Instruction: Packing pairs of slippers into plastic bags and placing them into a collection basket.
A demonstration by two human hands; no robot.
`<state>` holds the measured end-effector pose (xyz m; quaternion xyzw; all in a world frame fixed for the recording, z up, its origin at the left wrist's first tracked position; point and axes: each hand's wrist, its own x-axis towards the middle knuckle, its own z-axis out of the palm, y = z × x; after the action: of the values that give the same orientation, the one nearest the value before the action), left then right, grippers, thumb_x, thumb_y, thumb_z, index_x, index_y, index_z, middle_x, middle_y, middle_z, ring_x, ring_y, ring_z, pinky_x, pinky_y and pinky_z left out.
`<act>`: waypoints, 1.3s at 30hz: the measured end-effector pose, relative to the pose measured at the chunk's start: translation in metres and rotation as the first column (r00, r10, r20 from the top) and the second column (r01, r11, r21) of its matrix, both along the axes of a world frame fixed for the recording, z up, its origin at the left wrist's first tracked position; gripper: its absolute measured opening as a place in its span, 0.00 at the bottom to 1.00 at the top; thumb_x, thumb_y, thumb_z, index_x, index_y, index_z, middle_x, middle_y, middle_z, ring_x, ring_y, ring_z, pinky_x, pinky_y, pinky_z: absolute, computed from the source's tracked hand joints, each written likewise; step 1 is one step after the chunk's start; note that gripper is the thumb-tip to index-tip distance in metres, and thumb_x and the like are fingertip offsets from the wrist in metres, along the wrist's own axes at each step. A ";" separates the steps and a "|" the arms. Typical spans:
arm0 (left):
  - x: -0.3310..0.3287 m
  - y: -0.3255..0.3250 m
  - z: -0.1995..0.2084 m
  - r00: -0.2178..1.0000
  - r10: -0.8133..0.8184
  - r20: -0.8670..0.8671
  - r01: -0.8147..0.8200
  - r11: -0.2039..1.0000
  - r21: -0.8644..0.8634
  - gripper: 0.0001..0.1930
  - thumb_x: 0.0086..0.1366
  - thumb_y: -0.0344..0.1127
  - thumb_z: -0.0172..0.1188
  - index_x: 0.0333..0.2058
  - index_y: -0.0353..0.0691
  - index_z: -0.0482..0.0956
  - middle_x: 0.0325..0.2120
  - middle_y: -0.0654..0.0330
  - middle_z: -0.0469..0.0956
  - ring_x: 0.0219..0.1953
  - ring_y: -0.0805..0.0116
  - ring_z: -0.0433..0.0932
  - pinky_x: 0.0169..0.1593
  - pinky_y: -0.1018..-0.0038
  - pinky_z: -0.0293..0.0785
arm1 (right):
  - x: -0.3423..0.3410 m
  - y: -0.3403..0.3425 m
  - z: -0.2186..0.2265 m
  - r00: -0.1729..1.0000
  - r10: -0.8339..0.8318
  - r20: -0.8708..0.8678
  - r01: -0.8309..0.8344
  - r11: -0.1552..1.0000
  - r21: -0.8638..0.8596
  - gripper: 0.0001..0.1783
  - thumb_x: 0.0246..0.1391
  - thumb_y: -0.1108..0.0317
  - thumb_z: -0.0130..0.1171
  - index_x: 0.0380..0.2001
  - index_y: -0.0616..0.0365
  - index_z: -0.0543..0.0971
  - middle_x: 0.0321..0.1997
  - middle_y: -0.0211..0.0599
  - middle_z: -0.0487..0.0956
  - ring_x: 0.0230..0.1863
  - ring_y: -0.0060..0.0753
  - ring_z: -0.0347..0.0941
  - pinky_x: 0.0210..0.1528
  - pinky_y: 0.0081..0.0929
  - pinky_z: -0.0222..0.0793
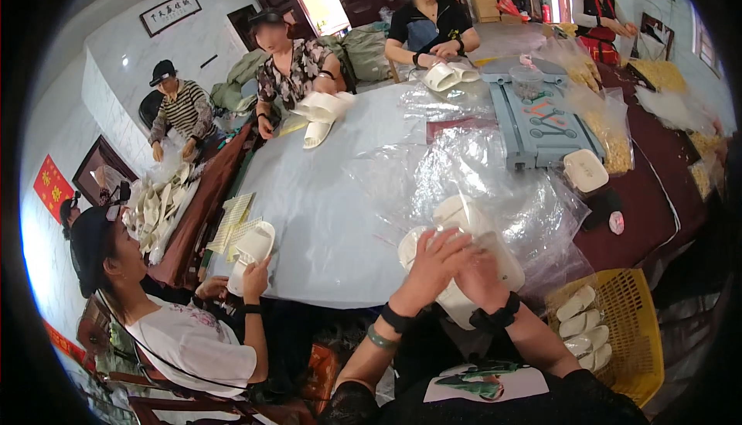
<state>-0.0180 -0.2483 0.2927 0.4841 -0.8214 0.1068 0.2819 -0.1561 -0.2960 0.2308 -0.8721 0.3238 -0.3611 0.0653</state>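
Observation:
Both my hands are close together over several cream slippers at the table's near edge. My left hand (437, 261) has its fingers bent toward the right one; whatever they close on is hidden. Motion smears the fingers of my right hand (481, 274), so their hold does not show. One cream slipper (457, 307) lies under my hands, partly covered by them. Another slipper (461, 213) is just beyond my fingers, and a further slipper (504, 259) shows beside my right hand. Left of my left hand, a rounded slipper end (410, 249) sticks out.
Clear plastic sheeting (495, 170) spreads over the grey tabletop (309, 216). A grey-blue plastic case (541, 123) stands at the far right. At my right is a yellow basket (638, 332) with slippers. Co-workers sit around the table; the person at left (185, 332) holds a slipper (253, 251).

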 end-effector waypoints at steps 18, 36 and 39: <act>-0.024 0.046 -0.064 0.599 0.250 -0.761 0.184 0.882 0.435 0.62 0.45 0.33 0.74 0.64 0.32 0.30 0.60 0.43 0.57 0.60 0.54 0.60 0.58 0.65 0.63 | -0.048 -0.027 0.013 0.890 -0.428 0.159 0.399 0.898 0.188 0.06 0.37 0.72 0.57 0.22 0.60 0.72 0.19 0.50 0.73 0.23 0.57 0.71 0.28 0.47 0.66; -0.031 0.048 -0.071 0.941 0.053 -0.334 0.016 0.979 0.201 0.28 0.56 0.20 0.52 0.59 0.35 0.64 0.28 0.53 0.77 0.30 0.58 0.75 0.45 0.69 0.64 | -0.051 -0.043 0.019 0.861 -0.508 -0.003 0.497 0.843 0.206 0.08 0.44 0.67 0.58 0.28 0.59 0.75 0.23 0.48 0.77 0.28 0.54 0.75 0.32 0.46 0.69; -0.020 0.065 -0.069 0.925 -0.011 -0.380 0.112 0.963 0.244 0.31 0.54 0.18 0.51 0.59 0.36 0.64 0.27 0.53 0.78 0.30 0.58 0.75 0.43 0.68 0.66 | -0.050 -0.048 0.021 0.860 -0.510 0.007 0.497 0.841 0.211 0.08 0.44 0.66 0.58 0.26 0.60 0.76 0.23 0.48 0.78 0.29 0.53 0.76 0.31 0.44 0.69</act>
<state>-0.0383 -0.1835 0.2241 0.5024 -0.7739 -0.1060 0.3708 -0.2059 -0.3437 0.2520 -0.7334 0.5742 -0.3578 0.0665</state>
